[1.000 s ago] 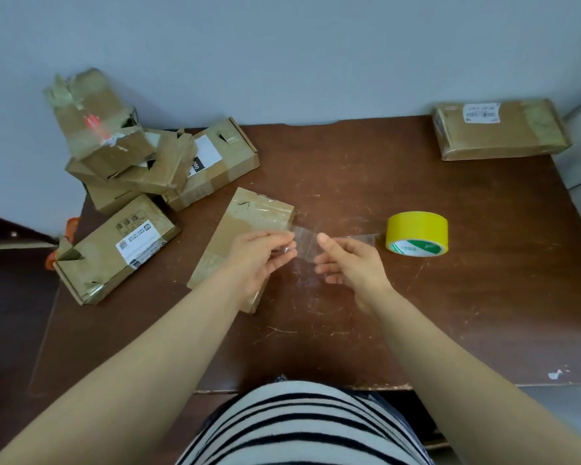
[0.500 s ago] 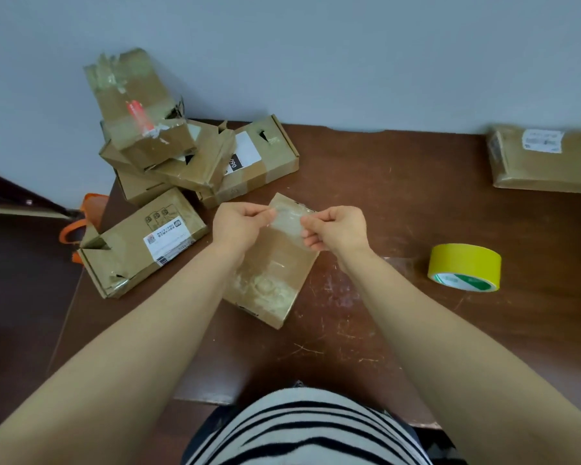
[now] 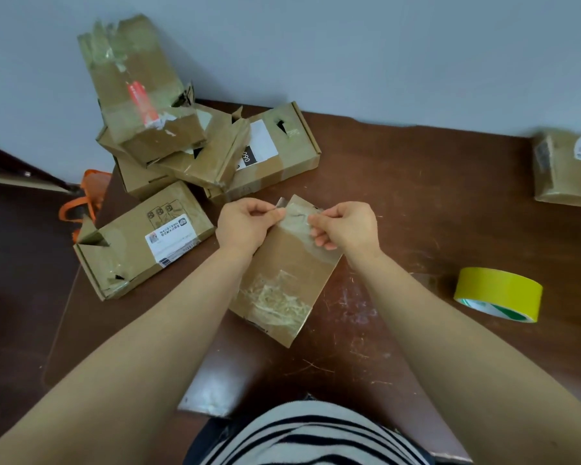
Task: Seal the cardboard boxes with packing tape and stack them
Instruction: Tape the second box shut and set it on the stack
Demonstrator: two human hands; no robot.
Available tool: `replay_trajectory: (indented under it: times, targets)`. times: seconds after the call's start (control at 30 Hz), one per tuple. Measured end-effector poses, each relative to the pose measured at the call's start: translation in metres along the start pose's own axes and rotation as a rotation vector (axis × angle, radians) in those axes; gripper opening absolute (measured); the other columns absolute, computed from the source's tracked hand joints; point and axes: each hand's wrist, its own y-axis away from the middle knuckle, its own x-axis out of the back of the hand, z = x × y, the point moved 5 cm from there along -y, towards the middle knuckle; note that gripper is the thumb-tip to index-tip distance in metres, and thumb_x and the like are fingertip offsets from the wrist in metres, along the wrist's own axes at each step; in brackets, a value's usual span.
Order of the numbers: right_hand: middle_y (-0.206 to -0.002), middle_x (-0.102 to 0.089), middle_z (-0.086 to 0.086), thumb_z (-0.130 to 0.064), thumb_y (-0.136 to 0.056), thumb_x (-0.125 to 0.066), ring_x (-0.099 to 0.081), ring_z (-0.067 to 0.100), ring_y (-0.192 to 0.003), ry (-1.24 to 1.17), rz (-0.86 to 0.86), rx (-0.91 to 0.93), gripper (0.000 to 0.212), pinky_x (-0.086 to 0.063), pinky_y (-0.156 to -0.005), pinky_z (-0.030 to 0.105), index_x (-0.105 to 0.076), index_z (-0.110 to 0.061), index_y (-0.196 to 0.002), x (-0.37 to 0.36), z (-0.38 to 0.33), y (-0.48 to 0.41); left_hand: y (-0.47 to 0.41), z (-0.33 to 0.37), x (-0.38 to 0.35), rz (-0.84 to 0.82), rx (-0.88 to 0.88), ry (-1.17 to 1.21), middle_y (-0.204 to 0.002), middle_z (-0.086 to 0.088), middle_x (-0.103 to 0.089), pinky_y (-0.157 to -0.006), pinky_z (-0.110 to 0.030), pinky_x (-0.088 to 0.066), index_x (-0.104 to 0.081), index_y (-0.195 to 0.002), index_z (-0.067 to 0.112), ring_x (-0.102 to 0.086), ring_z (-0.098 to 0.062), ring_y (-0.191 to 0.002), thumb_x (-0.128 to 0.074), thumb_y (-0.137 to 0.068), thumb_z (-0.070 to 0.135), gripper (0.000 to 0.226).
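A flat cardboard box lies on the brown table in front of me, with old clear tape on its top. A short strip of clear tape stretches over the box's far end. My left hand pinches the strip's left end and my right hand pinches its right end. The yellow tape roll lies on its side to the right, apart from both hands.
Several cardboard boxes are heaped at the table's far left corner, and a labelled one lies nearer to me on the left. Another box sits at the far right edge. An orange strap hangs beyond the left edge.
Both hands carried the tape strip from beside the box to over its far end. My view shifted left, so the roll and right box now sit further right.
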Motion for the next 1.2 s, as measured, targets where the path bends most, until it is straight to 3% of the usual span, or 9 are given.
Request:
replay_trajectory:
  times: [0.1,0.17,0.23,0.3,0.37,0.47,0.83,1.2]
  targets:
    - [-0.059,-0.064,0.004,-0.010,-0.086,-0.068,-0.050,0.009,-0.040,-0.275,0.090,0.005,0.016,-0.040,-0.041,0.022,-0.062,-0.007,-0.072,0.011,0.001,0.003,0.002,0.001,0.000,-0.034,-0.011,0.182,-0.072,0.004,-0.068,-0.083,-0.031,-0.053,-0.072,-0.070,0.021,-0.061,-0.002,-0.072,-0.071,-0.083,0.017,0.013]
    - [-0.061,-0.062,0.002,-0.010,-0.089,-0.065,-0.047,0.006,-0.039,-0.486,0.199,0.003,0.011,-0.038,-0.039,0.020,-0.060,-0.006,-0.080,0.025,0.006,0.004,0.002,-0.003,0.000,-0.027,-0.011,0.231,-0.078,0.007,-0.067,-0.078,-0.021,-0.046,-0.073,-0.085,0.022,-0.059,0.001,-0.073,-0.064,-0.087,0.012,0.014]
    - [-0.064,-0.062,0.002,-0.012,-0.091,-0.063,-0.049,0.006,-0.042,-0.584,0.264,-0.011,0.010,-0.041,-0.042,0.019,-0.059,-0.007,-0.084,0.032,0.012,0.001,0.004,-0.008,-0.006,-0.075,-0.005,0.228,-0.090,0.008,-0.067,-0.079,-0.014,-0.047,-0.071,-0.107,0.018,-0.060,-0.001,-0.081,-0.068,-0.087,0.011,0.021]
    - [-0.066,-0.062,0.002,-0.013,-0.091,-0.063,-0.051,0.005,-0.044,-0.587,0.271,-0.025,0.009,-0.044,-0.044,0.017,-0.058,-0.006,-0.087,0.032,0.016,-0.003,0.006,-0.015,-0.015,-0.123,0.013,0.202,-0.103,0.004,-0.068,-0.086,-0.016,-0.049,-0.067,-0.118,0.012,-0.062,-0.006,-0.093,-0.073,-0.083,0.015,0.035]
    - [-0.066,-0.062,0.003,-0.013,-0.091,-0.063,-0.052,0.004,-0.045,-0.562,0.266,-0.028,0.010,-0.045,-0.046,0.016,-0.059,-0.005,-0.090,0.029,0.018,-0.006,0.006,-0.019,-0.019,-0.128,0.020,0.184,-0.112,-0.001,-0.069,-0.091,-0.025,-0.051,-0.067,-0.119,0.010,-0.064,-0.012,-0.101,-0.076,-0.081,0.016,0.039]
    - [-0.067,-0.062,0.003,-0.013,-0.092,-0.063,-0.053,0.003,-0.047,-0.546,0.259,-0.024,0.008,-0.047,-0.049,0.015,-0.060,-0.006,-0.088,0.029,0.019,-0.008,0.004,-0.020,-0.020,-0.111,0.025,0.171,-0.109,-0.001,-0.069,-0.090,-0.031,-0.053,-0.068,-0.117,0.011,-0.066,-0.016,-0.100,-0.078,-0.079,0.016,0.040]
    - [-0.065,-0.060,0.001,-0.013,-0.091,-0.063,-0.052,0.003,-0.046,-0.461,0.278,0.012,0.008,-0.047,-0.050,0.014,-0.058,-0.010,-0.085,0.024,0.016,-0.010,-0.002,-0.019,-0.027,-0.053,0.020,0.097,-0.097,0.006,-0.065,-0.085,-0.034,-0.054,-0.068,-0.101,0.018,-0.064,-0.017,-0.095,-0.078,-0.079,0.027,0.026]
    - [-0.065,-0.061,0.001,-0.014,-0.091,-0.064,-0.054,0.002,-0.047,-0.429,0.286,0.015,0.011,-0.047,-0.051,0.014,-0.059,-0.005,-0.093,0.023,0.018,-0.012,-0.003,-0.017,-0.032,-0.040,-0.020,0.031,-0.091,0.007,-0.063,-0.082,-0.035,-0.054,-0.062,-0.101,0.019,-0.062,-0.014,-0.085,-0.081,-0.073,0.037,0.039]
